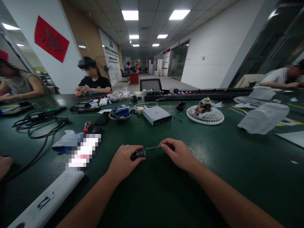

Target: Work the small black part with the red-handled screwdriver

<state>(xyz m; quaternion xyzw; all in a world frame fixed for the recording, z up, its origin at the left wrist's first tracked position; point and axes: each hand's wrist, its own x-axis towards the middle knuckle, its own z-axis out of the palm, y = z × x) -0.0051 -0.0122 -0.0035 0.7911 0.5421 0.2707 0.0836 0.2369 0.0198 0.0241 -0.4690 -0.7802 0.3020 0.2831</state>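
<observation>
Fingers of the left hand (123,161), as I watch remotely, curl closed around a small dark cylinder (140,153). Thumb and fingertips of the right hand (177,152) pinch a thin pale strand (152,148), wire or rod I cannot tell, which runs straight from the cylinder's shiny end. Cylinder and strand are on the near side of the optical disc drive (157,115); whether they touch the green table (213,142) I cannot tell. Left of the drive: a metal bowl (120,119) with blue-and-white cloth. Right of the drive: a white fan grille (213,117). Left of and nearer than the drive: a red-and-black screwdriver (87,126).
</observation>
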